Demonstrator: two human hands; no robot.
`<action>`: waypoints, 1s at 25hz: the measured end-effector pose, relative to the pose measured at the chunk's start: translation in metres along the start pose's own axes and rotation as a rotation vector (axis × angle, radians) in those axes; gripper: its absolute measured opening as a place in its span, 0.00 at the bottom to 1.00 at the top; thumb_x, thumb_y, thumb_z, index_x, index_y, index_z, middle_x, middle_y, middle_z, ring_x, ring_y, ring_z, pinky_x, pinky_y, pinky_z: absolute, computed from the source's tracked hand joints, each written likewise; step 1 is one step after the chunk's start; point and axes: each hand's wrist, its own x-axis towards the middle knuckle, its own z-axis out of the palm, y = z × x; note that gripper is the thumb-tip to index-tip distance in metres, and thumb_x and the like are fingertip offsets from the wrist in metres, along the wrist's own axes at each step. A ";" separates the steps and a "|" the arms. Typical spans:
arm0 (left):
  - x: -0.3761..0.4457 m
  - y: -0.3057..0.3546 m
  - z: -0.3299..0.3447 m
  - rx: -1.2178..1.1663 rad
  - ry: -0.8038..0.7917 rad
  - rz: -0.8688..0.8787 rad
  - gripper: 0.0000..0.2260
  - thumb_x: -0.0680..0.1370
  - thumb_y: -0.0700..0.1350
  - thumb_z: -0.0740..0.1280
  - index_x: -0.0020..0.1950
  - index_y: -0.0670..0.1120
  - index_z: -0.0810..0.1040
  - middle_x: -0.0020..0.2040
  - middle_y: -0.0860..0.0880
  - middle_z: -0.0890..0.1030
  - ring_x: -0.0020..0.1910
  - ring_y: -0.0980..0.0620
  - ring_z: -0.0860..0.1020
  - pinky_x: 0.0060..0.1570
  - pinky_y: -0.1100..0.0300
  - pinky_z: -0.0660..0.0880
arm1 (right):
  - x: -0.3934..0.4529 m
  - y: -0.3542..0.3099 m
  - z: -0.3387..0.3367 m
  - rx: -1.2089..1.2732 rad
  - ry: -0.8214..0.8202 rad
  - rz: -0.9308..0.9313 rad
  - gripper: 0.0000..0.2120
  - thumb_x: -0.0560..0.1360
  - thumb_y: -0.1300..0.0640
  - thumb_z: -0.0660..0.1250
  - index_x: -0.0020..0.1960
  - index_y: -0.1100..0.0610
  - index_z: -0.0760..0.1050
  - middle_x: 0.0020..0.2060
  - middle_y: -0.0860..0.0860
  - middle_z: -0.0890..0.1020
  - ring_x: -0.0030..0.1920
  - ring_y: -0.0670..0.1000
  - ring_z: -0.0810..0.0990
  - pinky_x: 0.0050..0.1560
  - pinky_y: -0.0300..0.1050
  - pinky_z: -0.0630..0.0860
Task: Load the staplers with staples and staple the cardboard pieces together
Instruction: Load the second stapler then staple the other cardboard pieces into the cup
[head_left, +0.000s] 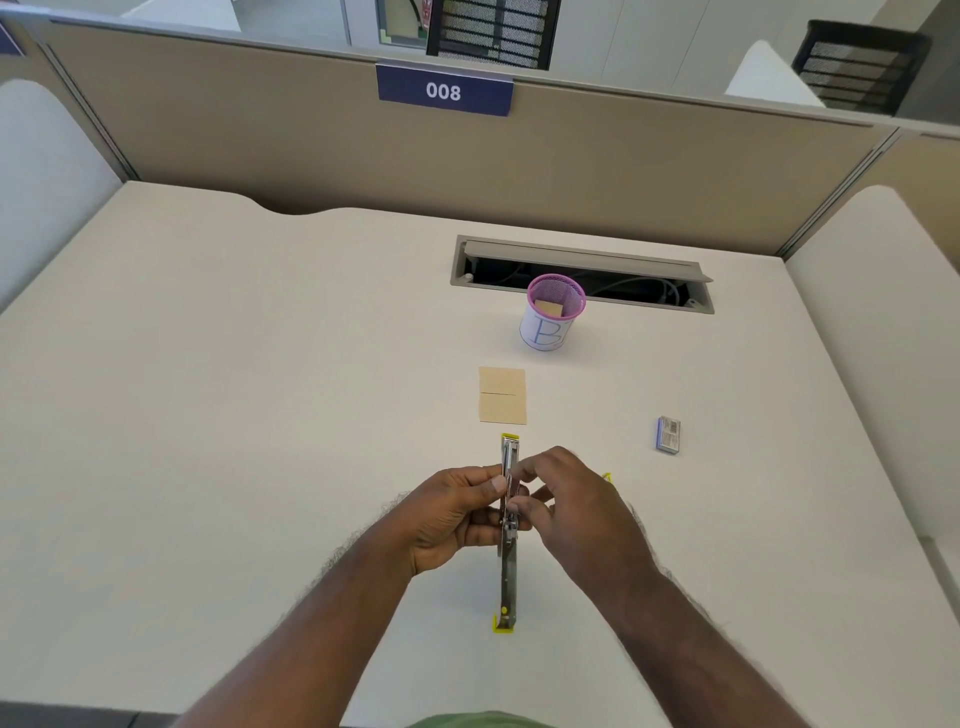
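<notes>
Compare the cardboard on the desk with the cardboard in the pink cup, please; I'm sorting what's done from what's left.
The cardboard on the desk lies flat in the open, with a seam across its middle; the cardboard in the pink cup sits down inside the mesh, only its top showing. The desk piece shows a much larger face than the cup piece. Both are plain tan, and neither hand touches them.

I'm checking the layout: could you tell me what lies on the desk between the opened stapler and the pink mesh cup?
In the head view, two tan cardboard pieces lie edge to edge between the opened yellow-tipped metal stapler and the pink mesh cup.
</notes>
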 end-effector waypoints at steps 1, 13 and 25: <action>0.000 -0.001 0.001 -0.016 0.005 -0.003 0.16 0.79 0.45 0.65 0.65 0.41 0.78 0.53 0.41 0.83 0.50 0.42 0.83 0.43 0.56 0.81 | -0.002 0.001 0.001 0.031 0.018 -0.005 0.07 0.75 0.54 0.69 0.49 0.43 0.74 0.47 0.40 0.76 0.46 0.42 0.80 0.47 0.45 0.79; 0.001 0.009 0.014 -0.048 -0.023 0.008 0.16 0.80 0.43 0.63 0.67 0.40 0.76 0.47 0.47 0.84 0.45 0.47 0.84 0.42 0.59 0.81 | -0.010 0.008 0.000 -0.028 0.326 -0.246 0.10 0.74 0.60 0.73 0.51 0.47 0.80 0.44 0.42 0.82 0.47 0.46 0.80 0.45 0.43 0.76; 0.007 0.004 0.013 -0.102 0.049 0.030 0.11 0.81 0.40 0.62 0.61 0.40 0.78 0.43 0.48 0.84 0.39 0.50 0.83 0.39 0.57 0.82 | -0.020 0.012 -0.001 -0.180 0.248 -0.434 0.02 0.75 0.60 0.71 0.45 0.56 0.79 0.40 0.48 0.79 0.41 0.50 0.79 0.42 0.38 0.73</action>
